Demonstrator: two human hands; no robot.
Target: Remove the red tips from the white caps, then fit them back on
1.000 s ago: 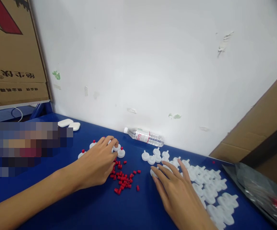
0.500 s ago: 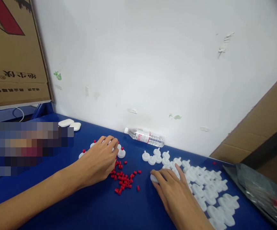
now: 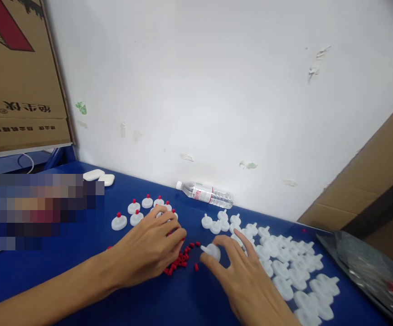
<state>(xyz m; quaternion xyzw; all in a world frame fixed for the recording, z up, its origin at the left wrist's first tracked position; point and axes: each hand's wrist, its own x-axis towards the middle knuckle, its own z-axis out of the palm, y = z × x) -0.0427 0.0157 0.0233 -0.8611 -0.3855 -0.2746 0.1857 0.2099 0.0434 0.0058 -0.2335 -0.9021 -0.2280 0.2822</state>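
My right hand (image 3: pixel 242 267) pinches a white spouted cap (image 3: pixel 213 251) between thumb and forefinger, its thin spout tilted to the left. My left hand (image 3: pixel 157 242) is over the pile of small red caps (image 3: pixel 182 258), fingers curled down and closed; its fingertips are hidden, so what they hold cannot be made out. Beyond my left hand stand several white caps with red tips (image 3: pixel 119 222), some partly behind my fingers. Many loose white spouted caps (image 3: pixel 283 267) without red tips lie around and to the right of my right hand.
A clear plastic bottle (image 3: pixel 208 194) lies on its side against the wall. Two white rounded objects (image 3: pixel 106 180) rest at the back left, near a blurred-out patch. A dark plastic bag (image 3: pixel 362 267) lies at the right edge, and a cardboard box (image 3: pixel 19 81) stands upper left.
My left hand has moved right and toward me, from the red-tipped caps to the red pile. My right hand has brought a white cap left, lifting its spout into view.
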